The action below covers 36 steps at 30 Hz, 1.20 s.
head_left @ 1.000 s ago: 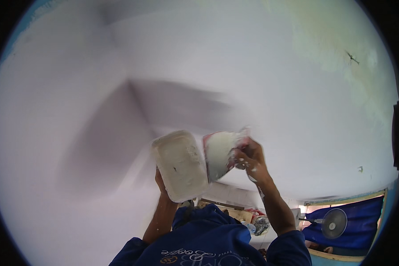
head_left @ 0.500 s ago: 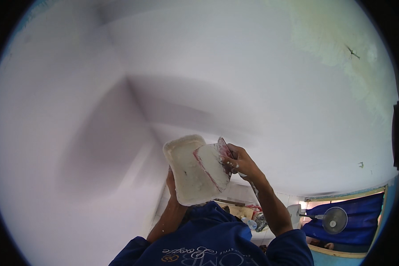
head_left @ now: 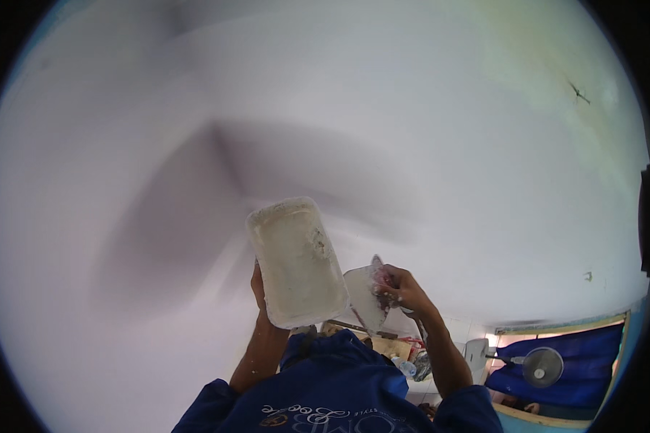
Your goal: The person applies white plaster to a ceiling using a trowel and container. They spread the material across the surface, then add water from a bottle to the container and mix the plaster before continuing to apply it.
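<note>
My left hand (head_left: 258, 286) is closed on the left side of a whitish rectangular tray (head_left: 292, 252), its fingers mostly hidden behind it. Pale paste coats the inside of the tray, with a rough dark patch near the right rim. On the other side, my right hand (head_left: 403, 289) grips a wide putty scraper (head_left: 367, 292) by its reddish, paste-smeared top edge. The scraper's blade slants down beside the tray's lower right edge, partly behind it. White smears mark my right fingers and wrist.
Pale walls meet at a corner (head_left: 227, 155) ahead, and a yellowish patch (head_left: 549, 79) shows at upper right. At lower right a fan (head_left: 542, 366) stands before a blue curtain (head_left: 592, 353) in a window frame. Below my arms lie a clear bottle (head_left: 407, 369) and clutter.
The scraper has gone from over the tray's right part to beside and below its right edge. The tray has shifted up and left, and more of its inside shows.
</note>
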Available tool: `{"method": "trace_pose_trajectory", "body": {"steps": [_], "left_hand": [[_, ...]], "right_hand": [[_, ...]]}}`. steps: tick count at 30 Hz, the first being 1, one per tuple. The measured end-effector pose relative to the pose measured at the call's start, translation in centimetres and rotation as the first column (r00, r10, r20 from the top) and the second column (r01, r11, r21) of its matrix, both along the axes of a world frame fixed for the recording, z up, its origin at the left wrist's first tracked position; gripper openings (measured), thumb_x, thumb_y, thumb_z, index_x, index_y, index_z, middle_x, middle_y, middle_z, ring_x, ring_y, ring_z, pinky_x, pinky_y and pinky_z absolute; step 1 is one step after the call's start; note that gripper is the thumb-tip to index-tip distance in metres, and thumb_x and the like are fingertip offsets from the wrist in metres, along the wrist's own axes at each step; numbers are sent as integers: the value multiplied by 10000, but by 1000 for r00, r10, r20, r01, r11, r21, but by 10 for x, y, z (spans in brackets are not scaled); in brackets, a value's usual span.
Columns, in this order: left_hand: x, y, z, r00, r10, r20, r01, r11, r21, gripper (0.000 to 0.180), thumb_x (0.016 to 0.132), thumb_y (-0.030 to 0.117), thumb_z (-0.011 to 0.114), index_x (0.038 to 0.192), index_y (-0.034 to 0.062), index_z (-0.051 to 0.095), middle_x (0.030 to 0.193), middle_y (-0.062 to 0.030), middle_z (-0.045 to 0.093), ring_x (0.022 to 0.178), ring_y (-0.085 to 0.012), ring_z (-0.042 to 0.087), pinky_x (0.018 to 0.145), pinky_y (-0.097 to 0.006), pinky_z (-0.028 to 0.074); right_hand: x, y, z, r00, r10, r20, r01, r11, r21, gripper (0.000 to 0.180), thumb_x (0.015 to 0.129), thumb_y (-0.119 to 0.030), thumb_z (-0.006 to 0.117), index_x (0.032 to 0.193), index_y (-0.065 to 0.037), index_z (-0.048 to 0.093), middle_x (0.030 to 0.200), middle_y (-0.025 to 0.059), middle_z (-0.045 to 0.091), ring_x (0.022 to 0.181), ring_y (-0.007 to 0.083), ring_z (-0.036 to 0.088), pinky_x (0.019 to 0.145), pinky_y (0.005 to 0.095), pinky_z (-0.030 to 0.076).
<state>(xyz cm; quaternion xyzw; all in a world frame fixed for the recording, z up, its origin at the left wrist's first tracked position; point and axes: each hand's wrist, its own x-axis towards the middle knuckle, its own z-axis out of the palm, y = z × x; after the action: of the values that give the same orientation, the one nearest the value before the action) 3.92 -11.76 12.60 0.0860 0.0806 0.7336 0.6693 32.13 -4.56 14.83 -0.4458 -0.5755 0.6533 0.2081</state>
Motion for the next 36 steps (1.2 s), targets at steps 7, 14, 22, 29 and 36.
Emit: {"method": "trace_pose_trajectory", "body": {"steps": [7,14,22,29,36], "left_hand": [[1,-14,23,986,166,28,-165,986,-37,563,1037,467,376,1426,77,494,1283,-153,637,1065,-314,691,839,-466,623],[34,24,44,997,72,-38,-71,997,39,677,1019,583,356,1496,106,411,1381,-172,567,1178,-350,637,936,-544,574],[57,26,12,994,95,-61,-102,987,-126,711,1033,620,288,1510,102,385,1409,-158,541,1231,-340,594,990,-513,538],[76,26,2,998,-6,-68,-6,983,-185,684,1043,593,264,1507,108,391,1425,-145,525,1256,-334,569,1026,-495,510],[73,34,-39,998,31,55,-20,980,-199,692,1001,575,287,1501,111,404,1413,-148,534,1253,-342,570,1028,-488,512]], "right_hand": [[0,-23,92,910,-403,-95,414,897,157,165,948,-71,650,1063,12,566,839,61,638,696,121,636,613,268,536],[-46,-36,143,840,-473,-266,542,719,435,302,917,64,624,1210,68,552,872,93,652,709,109,631,606,266,528],[-81,-11,124,915,-398,60,160,496,853,228,865,-2,632,1081,68,617,858,213,661,688,332,663,641,383,530],[-100,20,132,880,-257,400,-166,623,764,199,836,-26,611,1013,65,610,919,247,662,829,457,646,759,511,507],[-113,23,152,850,-112,514,-320,665,675,163,823,-41,611,951,58,591,877,246,649,829,463,631,753,530,487]]}}
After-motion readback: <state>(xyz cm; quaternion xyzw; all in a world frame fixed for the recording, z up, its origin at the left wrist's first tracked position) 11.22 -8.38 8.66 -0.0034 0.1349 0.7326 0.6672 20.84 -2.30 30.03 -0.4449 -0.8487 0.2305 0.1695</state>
